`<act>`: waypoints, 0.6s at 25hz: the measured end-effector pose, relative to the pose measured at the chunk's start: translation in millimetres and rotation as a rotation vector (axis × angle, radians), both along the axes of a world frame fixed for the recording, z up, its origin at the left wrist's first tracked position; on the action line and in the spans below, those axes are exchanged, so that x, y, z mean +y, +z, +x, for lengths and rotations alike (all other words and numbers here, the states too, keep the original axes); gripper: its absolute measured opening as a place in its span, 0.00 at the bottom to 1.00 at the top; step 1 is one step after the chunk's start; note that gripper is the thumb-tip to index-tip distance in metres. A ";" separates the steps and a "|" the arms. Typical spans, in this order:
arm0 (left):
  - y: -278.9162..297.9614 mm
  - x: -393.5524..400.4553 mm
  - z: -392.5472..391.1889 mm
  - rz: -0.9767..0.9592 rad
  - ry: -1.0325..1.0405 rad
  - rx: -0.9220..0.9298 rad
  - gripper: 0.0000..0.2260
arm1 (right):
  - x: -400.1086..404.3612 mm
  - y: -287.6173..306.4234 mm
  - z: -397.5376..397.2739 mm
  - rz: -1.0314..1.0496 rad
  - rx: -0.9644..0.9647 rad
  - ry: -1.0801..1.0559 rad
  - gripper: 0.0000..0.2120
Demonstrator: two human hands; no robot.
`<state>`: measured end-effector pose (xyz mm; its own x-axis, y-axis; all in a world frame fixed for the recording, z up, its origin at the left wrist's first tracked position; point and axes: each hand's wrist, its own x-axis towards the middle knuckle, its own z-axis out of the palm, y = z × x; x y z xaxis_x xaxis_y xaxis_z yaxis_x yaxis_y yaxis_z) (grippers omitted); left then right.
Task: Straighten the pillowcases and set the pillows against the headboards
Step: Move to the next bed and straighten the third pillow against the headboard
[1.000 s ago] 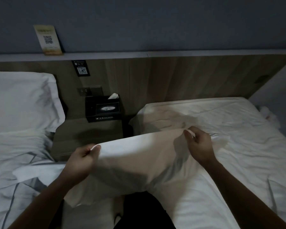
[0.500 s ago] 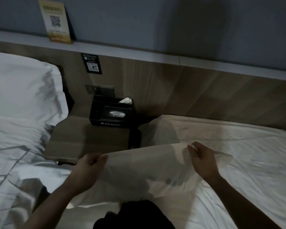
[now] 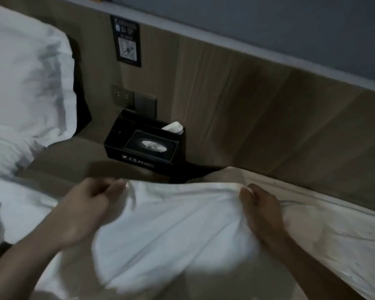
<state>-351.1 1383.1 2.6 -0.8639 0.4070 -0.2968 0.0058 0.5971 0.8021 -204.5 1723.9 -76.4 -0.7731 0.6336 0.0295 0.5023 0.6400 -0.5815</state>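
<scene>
I hold a white pillow (image 3: 173,230) in its pillowcase in front of me, over the near corner of the right bed (image 3: 325,217). My left hand (image 3: 89,204) pinches the case's top left corner. At the top right corner my right hand (image 3: 260,208) grips the fabric, and the upper edge is stretched between the two. The wooden headboard (image 3: 258,109) runs behind the bed. A second white pillow (image 3: 24,87) leans against the headboard of the left bed.
A wooden nightstand (image 3: 69,156) sits between the beds with a black tissue box (image 3: 145,146) on it. Wall switches (image 3: 132,100) and a black QR sign (image 3: 127,40) are on the headboard panel. Rumpled white bedding (image 3: 15,198) covers the left bed.
The view has swung closer and lower toward the headboard. Both hands carried the pillow forward, nearer the nightstand and the right bed's head end, still holding its top corners.
</scene>
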 end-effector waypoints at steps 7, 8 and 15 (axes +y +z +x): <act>-46.6 41.9 47.4 -0.011 0.121 0.369 0.21 | 51.3 -64.9 2.6 -0.005 0.258 0.171 0.21; -45.5 43.1 50.3 -0.065 0.138 0.395 0.20 | 54.8 -59.6 13.5 -0.001 0.287 0.211 0.18; -28.8 -1.5 35.9 0.071 0.275 0.180 0.25 | 120.8 4.6 67.2 0.081 0.245 0.266 0.06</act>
